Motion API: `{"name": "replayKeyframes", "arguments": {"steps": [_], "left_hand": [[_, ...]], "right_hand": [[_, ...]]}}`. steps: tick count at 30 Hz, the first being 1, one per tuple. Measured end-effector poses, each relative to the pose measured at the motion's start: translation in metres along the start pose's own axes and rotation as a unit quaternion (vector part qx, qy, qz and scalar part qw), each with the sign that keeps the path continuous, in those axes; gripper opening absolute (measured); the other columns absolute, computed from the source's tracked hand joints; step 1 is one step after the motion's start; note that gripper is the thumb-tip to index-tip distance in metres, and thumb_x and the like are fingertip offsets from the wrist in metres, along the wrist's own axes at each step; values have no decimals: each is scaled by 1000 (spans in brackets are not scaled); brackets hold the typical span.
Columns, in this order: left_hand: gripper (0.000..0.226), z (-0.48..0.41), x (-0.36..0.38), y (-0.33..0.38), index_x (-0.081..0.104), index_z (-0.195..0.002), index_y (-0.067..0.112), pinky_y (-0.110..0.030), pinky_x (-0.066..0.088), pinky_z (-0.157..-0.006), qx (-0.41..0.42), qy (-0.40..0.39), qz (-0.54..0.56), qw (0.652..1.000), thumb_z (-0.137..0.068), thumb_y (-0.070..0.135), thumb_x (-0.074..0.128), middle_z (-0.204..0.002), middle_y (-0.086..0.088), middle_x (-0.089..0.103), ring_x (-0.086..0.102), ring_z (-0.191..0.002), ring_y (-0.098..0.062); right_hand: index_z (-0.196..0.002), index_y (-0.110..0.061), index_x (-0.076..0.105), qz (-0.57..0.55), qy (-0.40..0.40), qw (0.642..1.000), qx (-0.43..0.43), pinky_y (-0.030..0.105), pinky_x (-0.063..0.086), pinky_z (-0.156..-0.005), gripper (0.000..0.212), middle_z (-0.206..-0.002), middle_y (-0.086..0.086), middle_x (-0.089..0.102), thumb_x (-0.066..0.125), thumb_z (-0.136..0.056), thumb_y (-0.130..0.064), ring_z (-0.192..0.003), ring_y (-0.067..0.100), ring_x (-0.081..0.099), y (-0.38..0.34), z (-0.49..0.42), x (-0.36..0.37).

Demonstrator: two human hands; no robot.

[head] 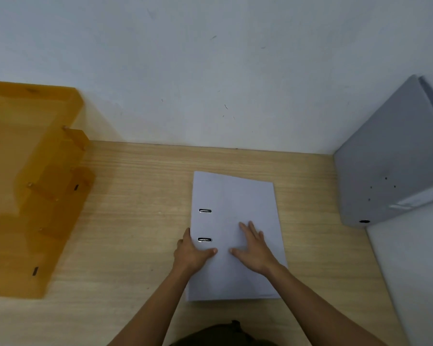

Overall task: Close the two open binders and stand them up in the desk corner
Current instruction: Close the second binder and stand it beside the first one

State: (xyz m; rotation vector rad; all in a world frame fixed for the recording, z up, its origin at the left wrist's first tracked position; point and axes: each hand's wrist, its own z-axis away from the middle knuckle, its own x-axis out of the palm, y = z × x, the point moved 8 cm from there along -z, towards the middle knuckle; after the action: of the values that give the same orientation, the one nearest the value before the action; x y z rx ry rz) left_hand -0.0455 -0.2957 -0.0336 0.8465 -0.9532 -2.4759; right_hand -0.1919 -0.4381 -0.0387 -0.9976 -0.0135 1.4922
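A white binder [235, 198] lies closed and flat on the wooden desk [140, 186], its spine to the left, with two metal slots showing in the cover. My left hand [193, 253] grips its spine edge, thumb on top of the cover. My right hand [254, 248] rests flat on the cover with fingers spread. A grey binder [390, 166] stands closed in the far right corner of the desk, leaning against the wall.
An orange translucent stepped document tray [33, 186] fills the left side of the desk. A white partition [415, 265] bounds the desk on the right. The white wall [210, 71] runs along the back edge.
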Motion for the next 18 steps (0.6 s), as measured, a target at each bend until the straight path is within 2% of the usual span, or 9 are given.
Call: {"name": "replayKeyframes", "arguments": {"steps": [4, 7, 9, 10, 12, 14, 16, 18], "left_hand": [[69, -9, -7, -4, 62, -130, 8, -44, 57, -92, -37, -35, 77, 996, -69, 18, 91, -123, -13, 70, 69, -108, -30], [42, -9, -10, -6, 72, -116, 10, -25, 58, -62, -94, -97, 198, 971, -84, 39, 76, -99, -4, 81, 77, -80, -18], [46, -9, -13, -4, 74, -108, 13, -18, 52, -50, -102, -146, 245, 953, -91, 53, 60, -79, 4, 80, 74, -60, -8], [50, -9, -13, 0, 73, -110, 15, -20, 52, -53, -95, -167, 262, 946, -93, 57, 53, -79, 5, 79, 72, -61, -6], [57, -8, -10, 11, 69, -125, 16, -31, 55, -75, -68, -201, 288, 934, -95, 59, 48, -106, -3, 78, 74, -90, -16], [57, 3, 0, 35, 64, -134, 16, -42, 53, -96, -24, -250, 315, 915, -95, 57, 52, -126, -10, 72, 69, -115, -28], [57, 19, 16, 63, 62, -136, 20, -43, 53, -101, 8, -294, 326, 898, -93, 57, 56, -133, -11, 68, 65, -122, -29], [59, 33, 31, 87, 62, -136, 24, -40, 57, -94, 13, -317, 312, 895, -91, 61, 58, -133, -12, 68, 65, -122, -30]], "right_hand": [[-162, -22, 11, -52, 43, 997, 47, 47, 11, -125, 83, -171, 3, -7, 56, -97, -47, -157, 28, -6, 7, 5, -5], [-162, -23, 12, -107, 26, 991, 70, 48, 7, -126, 84, -171, 2, -8, 54, -96, -54, -157, 27, -8, 1, 11, -1], [-162, -25, 14, -163, 17, 983, 79, 49, 4, -126, 86, -171, 1, -9, 52, -94, -61, -157, 27, -10, -8, 15, -2], [-162, -27, 13, -186, 15, 979, 82, 51, 4, -126, 88, -171, 0, -10, 51, -92, -64, -157, 26, -11, -13, 17, -4], [-162, -29, 9, -214, 21, 973, 82, 54, 4, -125, 95, -171, 0, -10, 52, -88, -70, -157, 28, -10, -23, 22, -10], [-162, -29, 5, -231, 47, 970, 64, 57, 8, -125, 103, -171, 1, -4, 52, -83, -76, -157, 29, -3, -32, 28, -22], [-162, -29, 6, -272, 74, 958, 46, 53, 14, -124, 106, -171, -1, 7, 50, -80, -81, -156, 24, 9, -38, 36, -40], [-161, -31, 10, -317, 68, 946, 19, 42, 19, -121, 104, -168, -7, 19, 49, -79, -82, -150, 14, 23, -42, 45, -58]]}}
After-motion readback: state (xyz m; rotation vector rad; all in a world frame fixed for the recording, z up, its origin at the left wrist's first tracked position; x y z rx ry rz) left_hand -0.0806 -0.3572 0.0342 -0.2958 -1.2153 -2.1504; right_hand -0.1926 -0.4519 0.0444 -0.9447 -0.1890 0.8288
